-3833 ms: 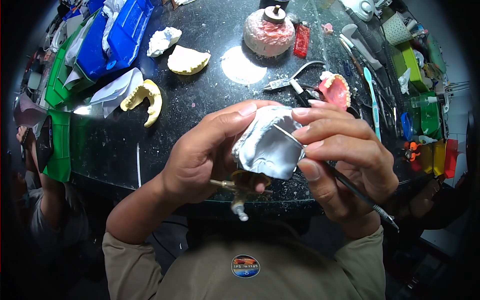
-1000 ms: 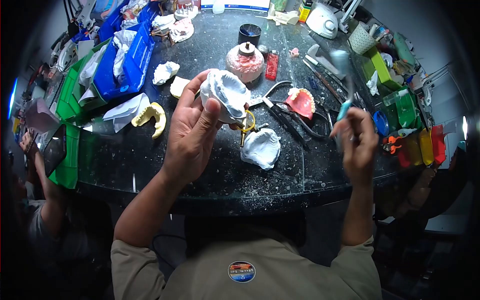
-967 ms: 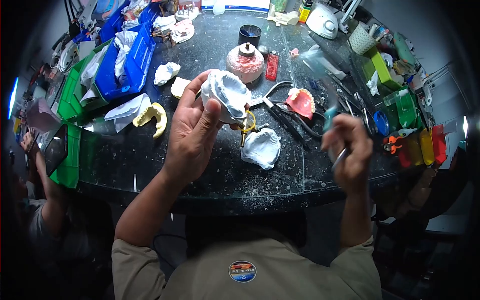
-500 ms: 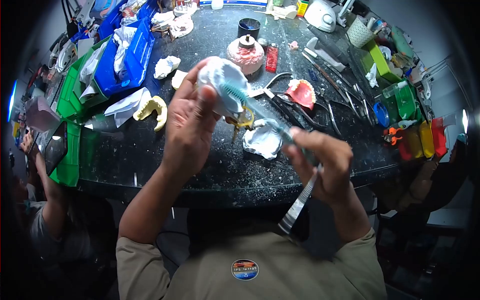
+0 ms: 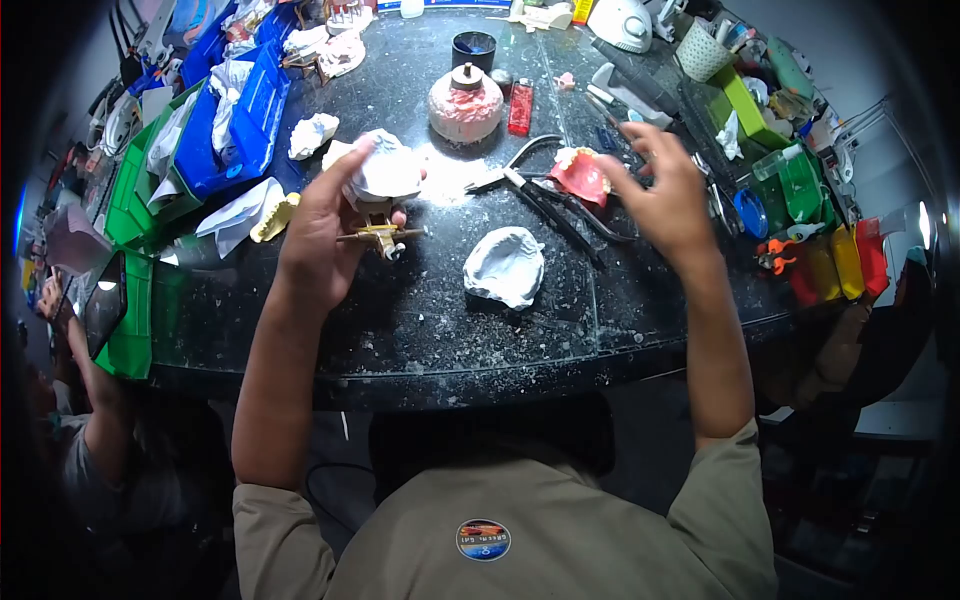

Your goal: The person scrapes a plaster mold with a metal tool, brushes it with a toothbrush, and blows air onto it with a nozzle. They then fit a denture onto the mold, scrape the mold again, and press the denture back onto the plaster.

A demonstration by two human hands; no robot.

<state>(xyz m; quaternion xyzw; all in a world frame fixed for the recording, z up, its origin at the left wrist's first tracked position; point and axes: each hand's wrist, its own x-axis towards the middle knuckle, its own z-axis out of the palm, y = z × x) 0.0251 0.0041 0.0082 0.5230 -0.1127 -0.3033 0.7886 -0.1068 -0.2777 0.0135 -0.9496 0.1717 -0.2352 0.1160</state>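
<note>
A white plaster model [image 5: 388, 168] on a brass articulator [image 5: 380, 236] is held in my left hand [image 5: 325, 235], whose fingers wrap round its left side. My right hand [image 5: 665, 195] is raised over the right part of the table with fingers apart and nothing in them. Just left of its fingertips lies a pink denture base with teeth [image 5: 582, 176]. A second white plaster piece [image 5: 505, 267] rests on the dark table, right of my left hand. Black-handled pliers [image 5: 552, 215] lie between that piece and the pink base.
Farther back stand a pink-stained round burner [image 5: 466, 105], a red lighter [image 5: 520, 107] and a black cup [image 5: 474, 50]. Blue bins [image 5: 262, 130] and a green bin [image 5: 127, 320] line the left. A co-worker's arm [image 5: 100, 400] shows at far left. Tools and coloured containers [image 5: 848, 262] sit right.
The brush and the metal-handled tool are gone from my right hand, which has moved up and opened. My left hand has lowered and tilted the model, showing the brass articulator below it.
</note>
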